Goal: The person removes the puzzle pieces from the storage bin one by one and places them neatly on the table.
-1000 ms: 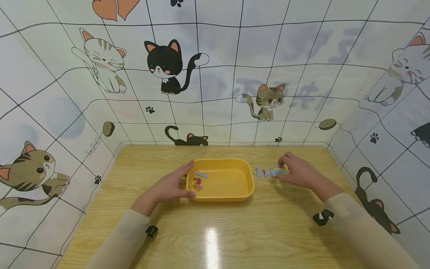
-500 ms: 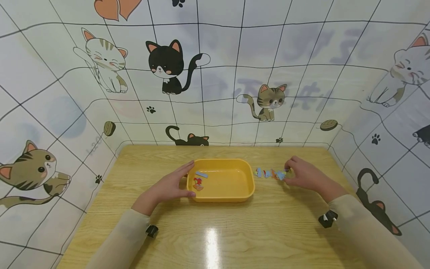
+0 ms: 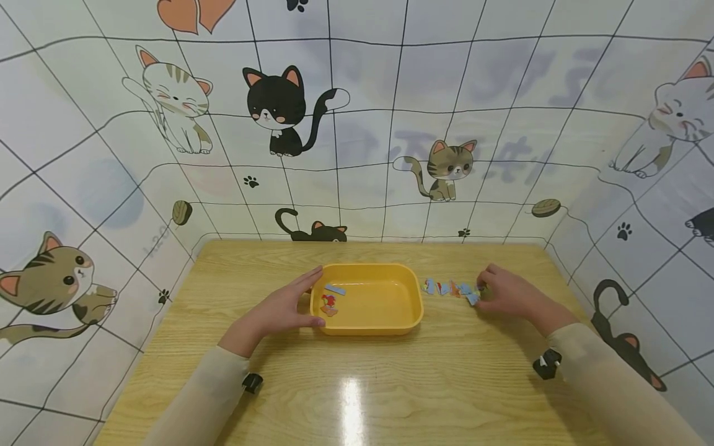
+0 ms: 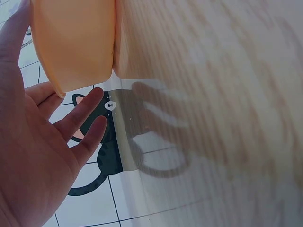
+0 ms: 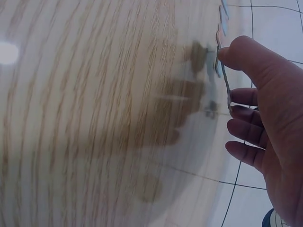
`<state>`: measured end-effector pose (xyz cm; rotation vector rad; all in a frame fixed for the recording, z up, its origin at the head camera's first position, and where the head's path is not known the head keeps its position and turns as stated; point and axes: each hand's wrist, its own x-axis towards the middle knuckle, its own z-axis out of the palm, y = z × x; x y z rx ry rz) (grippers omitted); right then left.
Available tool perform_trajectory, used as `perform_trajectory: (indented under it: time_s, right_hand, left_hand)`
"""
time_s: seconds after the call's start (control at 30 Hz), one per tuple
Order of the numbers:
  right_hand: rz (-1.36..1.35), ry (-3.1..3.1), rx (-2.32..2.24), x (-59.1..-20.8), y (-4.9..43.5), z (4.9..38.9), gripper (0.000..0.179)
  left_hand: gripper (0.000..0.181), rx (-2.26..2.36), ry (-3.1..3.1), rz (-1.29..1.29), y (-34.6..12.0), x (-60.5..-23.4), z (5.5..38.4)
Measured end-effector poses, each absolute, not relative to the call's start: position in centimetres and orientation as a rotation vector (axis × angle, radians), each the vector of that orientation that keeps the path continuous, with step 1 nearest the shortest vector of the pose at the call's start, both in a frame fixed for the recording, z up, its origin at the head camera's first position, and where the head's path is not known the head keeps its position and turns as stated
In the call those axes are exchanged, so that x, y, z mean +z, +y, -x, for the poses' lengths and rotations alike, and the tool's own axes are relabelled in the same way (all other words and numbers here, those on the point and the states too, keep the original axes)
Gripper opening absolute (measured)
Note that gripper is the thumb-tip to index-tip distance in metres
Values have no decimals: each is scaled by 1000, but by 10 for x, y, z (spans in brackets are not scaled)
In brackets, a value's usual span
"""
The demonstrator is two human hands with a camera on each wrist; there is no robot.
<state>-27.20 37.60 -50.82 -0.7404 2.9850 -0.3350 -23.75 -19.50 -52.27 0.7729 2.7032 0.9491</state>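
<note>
My left hand [image 3: 283, 308] grips the left end of a yellow plastic tray [image 3: 368, 303], thumb at the near corner and fingers along the far side. The left wrist view shows the tray's outer wall [image 4: 75, 42] beside the hand [image 4: 52, 137]. Inside the tray lie a blue strip [image 3: 335, 289] and small red and orange pieces [image 3: 328, 303]. To the tray's right, my right hand [image 3: 510, 294] pinches a thin flat puzzle piece [image 5: 227, 85], seen edge-on in the right wrist view. A row of puzzle pieces [image 3: 443, 288] runs between tray and fingertips.
The wooden table [image 3: 413, 384] stretches in front of the tray. A white cloth backdrop [image 3: 368, 186] with printed cats rises behind the table and along both sides. A dark wrist camera [image 3: 546, 364] sits on the right sleeve, another [image 3: 252, 383] on the left.
My right hand has shifted to the right, revealing more blue and orange pieces at the right end of the row. The left hand and tray stay put.
</note>
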Motion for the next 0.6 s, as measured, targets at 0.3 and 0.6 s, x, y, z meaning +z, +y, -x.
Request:
perform_trajectory:
  time_s: [0.3,0.6]
  right_hand:
    - [696,2931,-321,-512,383,277,39]
    - [735,2885,-294,-510,383,285,40]
  left_hand:
    - [121,943,2706,-769,-196,-523,238]
    - [122,953,2699,-756,-194,-522,237]
